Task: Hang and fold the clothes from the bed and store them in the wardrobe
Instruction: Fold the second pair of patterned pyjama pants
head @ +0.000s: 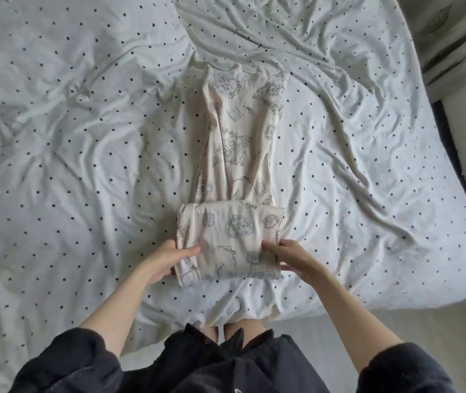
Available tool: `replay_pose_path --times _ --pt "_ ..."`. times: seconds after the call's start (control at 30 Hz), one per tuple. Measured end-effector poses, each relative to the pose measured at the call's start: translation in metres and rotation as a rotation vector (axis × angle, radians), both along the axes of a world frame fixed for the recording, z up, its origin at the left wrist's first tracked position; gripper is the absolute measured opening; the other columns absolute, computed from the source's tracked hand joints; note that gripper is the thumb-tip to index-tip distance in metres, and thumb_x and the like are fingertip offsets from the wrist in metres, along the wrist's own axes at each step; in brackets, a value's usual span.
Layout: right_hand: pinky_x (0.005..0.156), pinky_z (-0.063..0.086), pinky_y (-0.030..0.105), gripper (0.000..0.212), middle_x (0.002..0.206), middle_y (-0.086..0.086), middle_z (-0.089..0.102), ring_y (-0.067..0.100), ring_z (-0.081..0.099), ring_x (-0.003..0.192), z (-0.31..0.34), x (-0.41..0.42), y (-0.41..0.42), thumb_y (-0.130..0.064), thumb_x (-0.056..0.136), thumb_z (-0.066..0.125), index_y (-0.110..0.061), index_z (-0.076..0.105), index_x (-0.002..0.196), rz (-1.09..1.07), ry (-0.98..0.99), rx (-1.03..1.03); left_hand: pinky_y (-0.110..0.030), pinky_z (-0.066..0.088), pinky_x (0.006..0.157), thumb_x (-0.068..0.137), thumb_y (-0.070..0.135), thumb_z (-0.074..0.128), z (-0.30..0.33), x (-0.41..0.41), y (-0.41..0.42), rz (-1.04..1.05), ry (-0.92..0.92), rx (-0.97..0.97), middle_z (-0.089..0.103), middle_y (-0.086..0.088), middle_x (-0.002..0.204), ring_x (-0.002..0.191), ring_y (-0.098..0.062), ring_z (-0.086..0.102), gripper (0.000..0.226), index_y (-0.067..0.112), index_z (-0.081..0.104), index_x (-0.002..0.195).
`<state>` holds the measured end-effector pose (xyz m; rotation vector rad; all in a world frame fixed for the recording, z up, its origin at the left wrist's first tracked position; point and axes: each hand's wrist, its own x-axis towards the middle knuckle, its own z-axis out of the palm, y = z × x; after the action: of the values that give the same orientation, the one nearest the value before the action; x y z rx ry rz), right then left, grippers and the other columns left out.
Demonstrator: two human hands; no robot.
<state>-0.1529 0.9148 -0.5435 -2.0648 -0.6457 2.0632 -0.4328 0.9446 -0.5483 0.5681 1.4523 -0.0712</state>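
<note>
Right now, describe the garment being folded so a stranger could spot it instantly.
Start at the bed, covered by a white sheet with dark dots. In its middle, straight ahead of the person, lies a long cream garment, its near end folded into a thick band held by the left hand and right hand. Grey line drawings, not dots, set it apart from the sheet.

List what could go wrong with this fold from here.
1. The cream printed garment is only partly folded; its near end is doubled over while the far part lies long, so the next fold may land crooked.
2. The left hand and right hand hold only the side edges of the folded part, so its middle might sag or open if lifted.
3. The white dotted bedsheet is rumpled, which could press creases into the fabric.
</note>
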Motion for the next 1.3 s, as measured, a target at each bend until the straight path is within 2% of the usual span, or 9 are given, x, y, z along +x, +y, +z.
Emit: replay_pose_path --times 0.13,0.3,0.4,0.5,0.7,0.83,1.0,1.17,1.3 --pt "0.056 0.049 0.023 0.019 0.077 0.004 0.064 0.014 0.061 0.065 0.02 0.017 0.027 -0.025 0.091 0.06 -0.006 0.061 0.09 0.015 0.056 -0.107 -0.039 0.054 0.084 0.071 0.025 0.074 0.027 -0.007 0.033 0.016 -0.094 -0.046 0.069 -0.015 0.105 0.088 -0.024 0.067 0.041 0.004 0.068 0.106" --pt "0.059 0.058 0.029 0.03 0.077 0.01 0.071 0.02 0.07 0.065 0.053 0.029 0.08 -0.028 0.094 0.051 -0.006 0.067 0.079 -0.319 0.178 -0.049 -0.029 0.058 0.054 0.083 0.042 0.058 0.058 -0.003 0.094 0.457 -0.288 0.076 0.072 -0.014 0.083 0.067 -0.021 0.07 0.038 0.006 0.07 0.089" --pt "0.066 0.058 0.032 0.03 0.084 0.01 0.071 0.02 0.069 0.075 0.062 0.028 0.107 -0.027 0.097 0.047 -0.008 0.065 0.083 -0.491 0.144 0.135 -0.029 0.058 0.066 0.097 0.042 0.042 0.063 0.008 0.119 0.541 -0.287 0.27 0.07 -0.016 0.099 0.083 -0.022 0.071 0.047 0.001 0.059 0.111" --pt "0.073 0.053 0.037 0.024 0.093 0.005 0.06 0.017 0.058 0.084 0.05 0.023 0.112 -0.031 0.094 0.054 -0.008 0.058 0.1 -0.35 -0.186 0.255 -0.033 0.053 0.082 0.093 0.025 0.057 0.049 0.019 0.122 0.363 0.037 0.445 0.059 -0.006 0.114 0.092 -0.018 0.062 0.043 0.006 0.047 0.13" --pt "0.077 0.052 0.034 0.04 0.103 0.012 0.062 0.024 0.06 0.097 0.033 0.005 0.111 -0.036 0.09 0.06 0.001 0.056 0.106 -0.294 0.01 0.128 -0.046 0.047 0.097 0.076 0.018 0.072 0.032 0.042 0.115 0.56 -0.162 0.106 0.04 -0.019 0.142 0.115 -0.032 0.055 0.094 0.009 0.014 0.149" --pt "0.056 0.047 0.023 0.021 0.075 0.01 0.058 0.016 0.058 0.064 0.034 -0.001 0.121 -0.014 0.089 0.062 -0.004 0.053 0.074 -0.396 -0.056 0.168 -0.038 0.053 0.076 0.082 0.002 0.064 0.033 0.055 0.124 0.661 -0.231 0.105 0.053 -0.019 0.129 0.106 -0.027 0.06 0.072 0.0 0.026 0.143" --pt "0.041 0.041 0.02 0.019 0.072 0.011 0.059 0.013 0.051 0.052 0.046 0.003 0.105 -0.015 0.085 0.066 0.0 0.06 0.075 -0.262 -0.166 0.114 -0.031 0.058 0.053 0.086 0.002 0.059 0.058 0.051 0.11 0.473 -0.203 0.008 0.066 -0.02 0.092 0.074 -0.025 0.067 0.031 -0.002 0.054 0.116" --pt "0.038 0.037 0.018 0.015 0.058 0.009 0.061 0.016 0.055 0.045 0.078 0.022 0.092 -0.017 0.08 0.069 -0.005 0.061 0.075 -0.185 -0.102 -0.037 -0.028 0.058 0.05 0.075 0.023 0.067 0.089 0.024 0.104 0.304 -0.352 -0.117 0.069 -0.025 0.092 0.074 -0.03 0.071 0.04 0.0 0.06 0.107" --pt "0.036 0.041 0.016 0.021 0.053 0.009 0.063 0.017 0.061 0.043 0.109 0.033 0.133 -0.021 0.093 0.055 -0.004 0.054 0.081 -0.373 0.02 0.065 -0.027 0.058 0.058 0.089 0.039 0.052 0.104 0.022 0.145 0.395 -0.447 0.05 0.068 -0.027 0.1 0.078 -0.028 0.072 0.046 0.0 0.059 0.113"
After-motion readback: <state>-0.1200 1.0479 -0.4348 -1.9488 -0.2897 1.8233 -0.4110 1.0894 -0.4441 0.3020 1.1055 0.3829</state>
